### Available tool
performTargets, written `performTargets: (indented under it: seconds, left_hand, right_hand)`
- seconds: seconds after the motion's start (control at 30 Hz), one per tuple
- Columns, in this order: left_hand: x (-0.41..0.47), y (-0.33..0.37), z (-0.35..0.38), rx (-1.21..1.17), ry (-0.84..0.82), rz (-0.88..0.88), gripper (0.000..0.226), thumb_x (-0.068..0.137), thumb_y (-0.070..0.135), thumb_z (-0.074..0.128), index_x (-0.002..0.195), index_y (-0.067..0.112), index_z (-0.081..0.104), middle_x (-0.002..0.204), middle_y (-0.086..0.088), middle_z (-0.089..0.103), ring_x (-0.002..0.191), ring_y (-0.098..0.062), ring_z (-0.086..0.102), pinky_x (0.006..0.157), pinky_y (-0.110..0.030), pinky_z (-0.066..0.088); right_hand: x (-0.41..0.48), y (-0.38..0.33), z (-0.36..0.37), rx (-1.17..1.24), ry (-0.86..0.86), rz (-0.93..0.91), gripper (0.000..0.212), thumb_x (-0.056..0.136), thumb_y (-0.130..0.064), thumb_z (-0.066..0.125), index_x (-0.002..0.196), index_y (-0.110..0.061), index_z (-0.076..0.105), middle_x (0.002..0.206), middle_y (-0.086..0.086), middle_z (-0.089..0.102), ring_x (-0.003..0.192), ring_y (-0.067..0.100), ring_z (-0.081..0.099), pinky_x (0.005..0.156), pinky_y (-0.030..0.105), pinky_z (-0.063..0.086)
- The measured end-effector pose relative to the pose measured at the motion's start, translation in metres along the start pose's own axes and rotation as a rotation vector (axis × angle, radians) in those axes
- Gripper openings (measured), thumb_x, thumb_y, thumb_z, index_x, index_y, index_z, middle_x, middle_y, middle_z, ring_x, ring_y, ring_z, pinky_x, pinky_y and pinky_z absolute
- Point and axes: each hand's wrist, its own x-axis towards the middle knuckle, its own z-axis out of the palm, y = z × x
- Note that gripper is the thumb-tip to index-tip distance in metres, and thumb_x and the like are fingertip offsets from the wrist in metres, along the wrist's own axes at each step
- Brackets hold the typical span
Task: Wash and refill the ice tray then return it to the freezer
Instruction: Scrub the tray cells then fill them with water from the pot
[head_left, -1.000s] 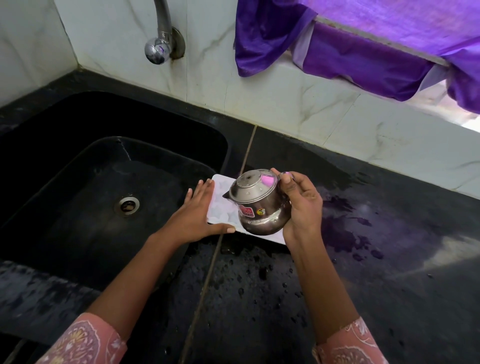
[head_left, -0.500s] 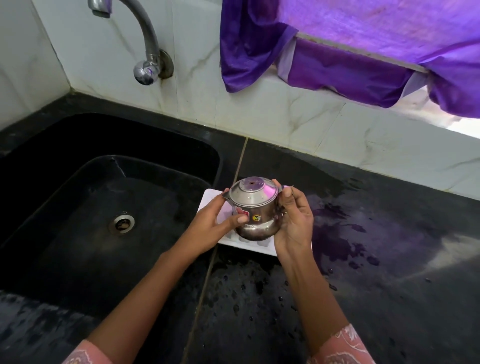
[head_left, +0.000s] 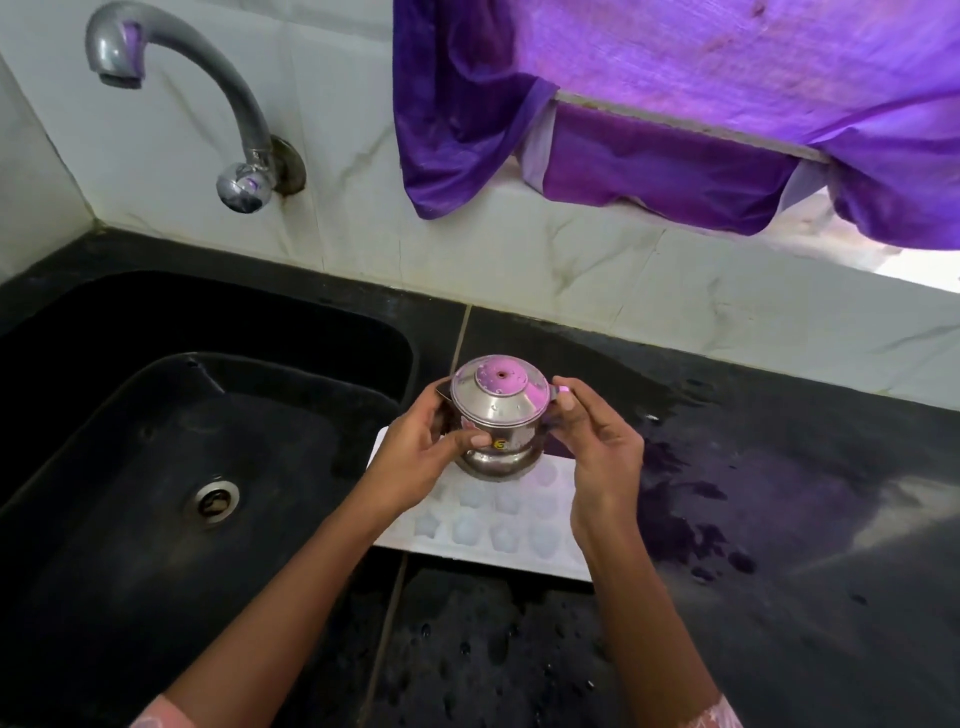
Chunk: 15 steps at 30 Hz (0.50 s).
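A white ice tray (head_left: 498, 525) lies flat on the wet black counter just right of the sink, its star-shaped cells facing up. Above its far part I hold a small lidded steel pot (head_left: 497, 415) upright with both hands. My left hand (head_left: 415, 457) grips the pot's left side, thumb across its front near a sticker. My right hand (head_left: 597, 447) grips the right side, fingers curled at the lid's rim. The pot and my hands hide the tray's far edge.
A black sink (head_left: 171, 467) with a drain (head_left: 215, 501) lies to the left, and a curved steel tap (head_left: 208, 104) sticks out of the white wall above it. Purple cloth (head_left: 675, 104) hangs over the ledge behind. Water drops and puddles cover the counter (head_left: 779, 545).
My left hand left the ice tray and took hold of the pot. The pot went from tilted to upright, now held in both hands.
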Motion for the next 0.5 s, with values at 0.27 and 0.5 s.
performTargets:
  seconds: [0.27, 0.5]
  left_hand:
    - [0.046, -0.002, 0.002, 0.03, -0.058, 0.006, 0.066, 0.07, 0.015, 0.07, 0.127, 0.025, 0.039, 0.122, 0.009, 0.056, 0.118, -0.008, 0.053, 0.1, -0.028, 0.043]
    - [0.075, -0.018, -0.001, 0.074, -0.093, -0.021, 0.065, 0.074, 0.017, 0.067, 0.128, 0.029, 0.033, 0.127, 0.009, 0.051, 0.123, -0.01, 0.048, 0.107, -0.037, 0.039]
  right_hand:
    - [0.036, 0.007, 0.006, 0.047, 0.019, 0.017, 0.022, 0.082, -0.008, 0.064, 0.103, -0.012, 0.069, 0.093, -0.005, 0.072, 0.087, 0.01, 0.068, 0.077, 0.022, 0.054]
    - [0.063, 0.026, 0.012, 0.03, 0.043, 0.065, 0.02, 0.083, -0.005, 0.064, 0.1, -0.012, 0.07, 0.095, 0.003, 0.072, 0.089, 0.016, 0.066, 0.086, 0.032, 0.055]
